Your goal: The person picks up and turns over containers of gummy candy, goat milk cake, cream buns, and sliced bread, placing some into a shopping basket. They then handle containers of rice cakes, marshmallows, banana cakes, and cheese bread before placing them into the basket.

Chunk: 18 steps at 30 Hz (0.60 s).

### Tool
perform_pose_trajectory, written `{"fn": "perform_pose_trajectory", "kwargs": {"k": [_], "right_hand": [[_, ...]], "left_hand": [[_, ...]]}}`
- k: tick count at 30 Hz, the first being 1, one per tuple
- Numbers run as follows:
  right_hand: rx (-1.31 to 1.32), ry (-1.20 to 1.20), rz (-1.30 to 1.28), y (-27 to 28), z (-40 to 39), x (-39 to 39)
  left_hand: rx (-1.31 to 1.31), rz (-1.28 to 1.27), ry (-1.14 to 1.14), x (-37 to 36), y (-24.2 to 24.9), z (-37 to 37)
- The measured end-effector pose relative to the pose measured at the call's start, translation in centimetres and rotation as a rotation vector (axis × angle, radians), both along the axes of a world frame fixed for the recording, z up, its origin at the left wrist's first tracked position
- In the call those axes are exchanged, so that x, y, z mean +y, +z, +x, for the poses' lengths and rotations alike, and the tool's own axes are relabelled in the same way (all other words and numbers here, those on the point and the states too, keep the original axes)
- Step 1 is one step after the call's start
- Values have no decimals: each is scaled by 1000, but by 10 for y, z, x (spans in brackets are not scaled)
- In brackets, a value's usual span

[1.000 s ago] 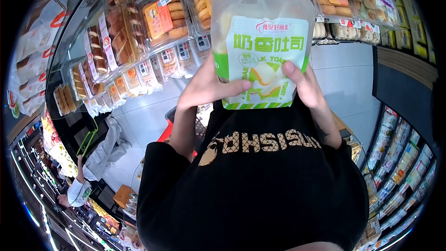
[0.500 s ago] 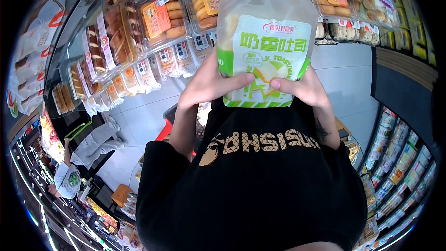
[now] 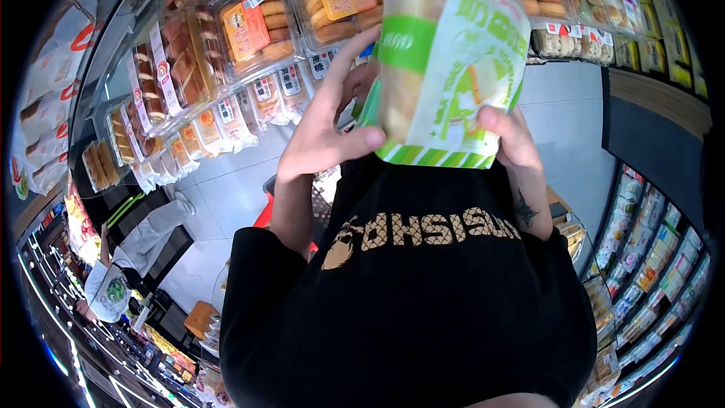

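Note:
A clear plastic bag of toast bread (image 3: 411, 98) with a white and green label is held up in front of my chest. Its left side faces me at an angle, showing pale bread through the film and a green band. My left hand (image 3: 325, 117) is loosely around its left edge, thumb near the lower corner and fingers reaching up along the side and partly behind. My right hand (image 3: 513, 136) grips the lower right, with the thumb on the front label and the other fingers hidden behind.
Ahead, a display shelf carries clear boxes of round pastries (image 3: 340, 0) and filled rolls (image 3: 177, 64), with wrapped breads (image 3: 219, 117) below. Shelves of packaged goods (image 3: 649, 257) stand at right. Another person (image 3: 113, 287) is at far left. Something red (image 3: 264, 211) shows beside my left arm.
The bag has turned, so its label now slants to the right and its bread side shows. My left thumb has slid off the label to the left edge; my right thumb stays on the front.

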State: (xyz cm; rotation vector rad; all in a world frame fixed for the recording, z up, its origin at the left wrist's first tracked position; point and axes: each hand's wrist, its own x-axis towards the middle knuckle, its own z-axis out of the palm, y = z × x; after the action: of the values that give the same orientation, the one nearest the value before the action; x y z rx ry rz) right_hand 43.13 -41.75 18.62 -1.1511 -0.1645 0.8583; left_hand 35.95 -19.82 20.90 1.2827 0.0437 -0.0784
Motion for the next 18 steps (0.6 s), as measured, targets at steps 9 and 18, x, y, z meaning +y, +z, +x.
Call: {"fn": "perform_pose_trajectory", "kwargs": {"k": [9, 18], "right_hand": [[195, -152, 244, -3, -19, -25], [16, -2, 71, -5, -30, -74]], "left_hand": [[-384, 119, -23, -15, -21, 18], [-407, 186, -18, -52, -10, 16]]}}
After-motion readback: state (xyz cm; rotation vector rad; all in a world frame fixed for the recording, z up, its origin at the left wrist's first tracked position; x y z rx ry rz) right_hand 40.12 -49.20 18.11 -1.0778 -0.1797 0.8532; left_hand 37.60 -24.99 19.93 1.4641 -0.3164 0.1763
